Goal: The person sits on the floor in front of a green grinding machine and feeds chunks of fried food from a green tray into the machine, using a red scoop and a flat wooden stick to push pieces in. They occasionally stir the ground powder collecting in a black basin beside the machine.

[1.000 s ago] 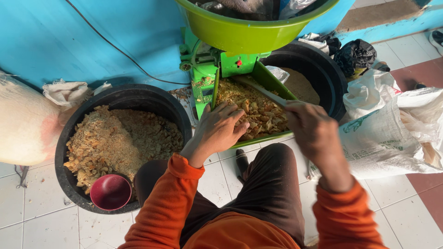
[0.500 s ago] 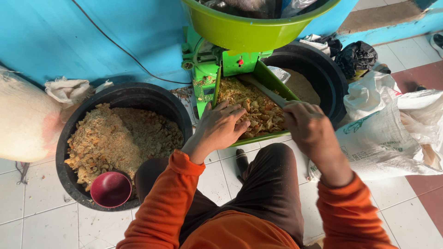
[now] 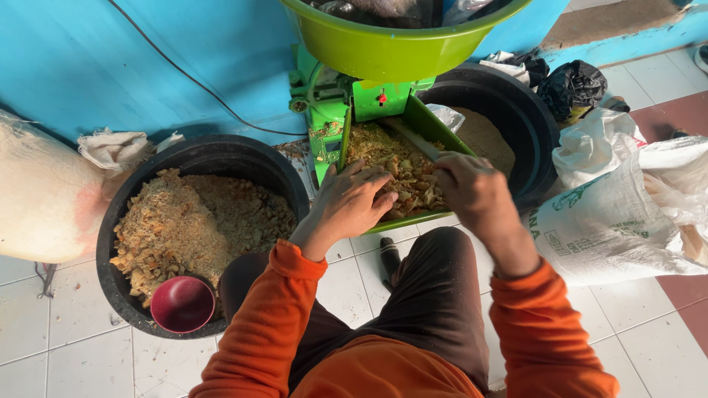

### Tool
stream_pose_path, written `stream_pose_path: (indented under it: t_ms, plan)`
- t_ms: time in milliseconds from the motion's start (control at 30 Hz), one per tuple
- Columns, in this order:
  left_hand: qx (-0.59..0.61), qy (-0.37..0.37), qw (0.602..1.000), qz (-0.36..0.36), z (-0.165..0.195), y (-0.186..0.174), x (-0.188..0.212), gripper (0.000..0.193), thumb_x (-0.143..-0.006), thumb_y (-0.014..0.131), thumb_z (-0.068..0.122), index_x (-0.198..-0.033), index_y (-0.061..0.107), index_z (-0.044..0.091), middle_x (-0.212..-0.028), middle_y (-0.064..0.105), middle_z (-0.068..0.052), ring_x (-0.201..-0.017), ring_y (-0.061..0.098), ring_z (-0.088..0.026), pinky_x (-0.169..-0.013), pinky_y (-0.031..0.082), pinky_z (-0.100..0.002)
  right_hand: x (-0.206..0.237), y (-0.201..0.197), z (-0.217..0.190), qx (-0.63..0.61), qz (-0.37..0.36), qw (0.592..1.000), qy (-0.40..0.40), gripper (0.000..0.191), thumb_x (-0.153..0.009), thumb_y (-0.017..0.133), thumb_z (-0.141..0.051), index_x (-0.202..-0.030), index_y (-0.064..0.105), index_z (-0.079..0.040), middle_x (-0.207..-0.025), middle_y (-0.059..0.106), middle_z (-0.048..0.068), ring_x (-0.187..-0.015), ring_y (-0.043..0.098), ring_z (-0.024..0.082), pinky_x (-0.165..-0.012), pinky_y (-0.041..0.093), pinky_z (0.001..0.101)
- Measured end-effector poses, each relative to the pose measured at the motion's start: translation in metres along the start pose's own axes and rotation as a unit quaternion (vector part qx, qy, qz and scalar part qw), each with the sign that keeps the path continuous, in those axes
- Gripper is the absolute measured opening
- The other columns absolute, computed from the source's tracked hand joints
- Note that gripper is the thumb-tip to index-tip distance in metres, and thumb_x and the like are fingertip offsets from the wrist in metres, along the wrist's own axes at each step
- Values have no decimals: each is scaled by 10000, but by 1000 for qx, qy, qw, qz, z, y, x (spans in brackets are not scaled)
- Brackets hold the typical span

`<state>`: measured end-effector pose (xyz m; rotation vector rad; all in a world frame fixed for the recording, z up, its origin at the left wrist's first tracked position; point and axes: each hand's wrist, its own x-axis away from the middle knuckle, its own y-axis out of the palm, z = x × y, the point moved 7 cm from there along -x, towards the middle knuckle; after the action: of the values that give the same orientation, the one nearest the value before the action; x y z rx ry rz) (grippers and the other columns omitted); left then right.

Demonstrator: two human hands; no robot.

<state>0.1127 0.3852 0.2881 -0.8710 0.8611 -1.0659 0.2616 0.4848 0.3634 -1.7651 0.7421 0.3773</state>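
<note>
1. Left hand (image 3: 346, 206) lies flat, fingers spread, on the brown chopped feed (image 3: 394, 173) in the green metal chute tray (image 3: 435, 133)
2. Right hand (image 3: 472, 193) closes its grip around a grey stick (image 3: 413, 138) in that feed

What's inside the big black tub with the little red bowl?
The black tub holds crumbly tan feed, with the red bowl at its near edge. The tub's bottom is covered.

Head cam, steep down, close.
</note>
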Motion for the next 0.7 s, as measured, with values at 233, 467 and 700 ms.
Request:
stream_pose_path:
  t_ms: [233,467,700]
  plan:
    - [-29,20,999,20,0,3,0,434,-983,566,452,-1285,662,155,-1369,660,-33,-1312,547,-311,-1096,315,-686,0,-96,-12,28,21,998,61,92,-1043,744,-70,-1095,680,-29,-1000,718,100,-810,746,160,-669,601,269]
    - [-22,9,1000,10,-4,12,-1,462,-997,523,469,-1314,652,159,-1400,632,-48,-1352,519,-327,-1110,288,-694,-16,-159,0,13,-80,993,83,129,-993,681,-51,-1061,610,33,-920,694,122,-776,706,171,-703,583,292]
    - [-18,0,1000,-12,-6,13,-2,488,-1004,502,486,-1349,626,163,-1429,601,-57,-1370,486,-336,-1102,274,-696,-39,-135,-5,77,-190,978,34,88,-963,693,-52,-1027,657,-4,-882,694,126,-710,725,179,-593,589,295]
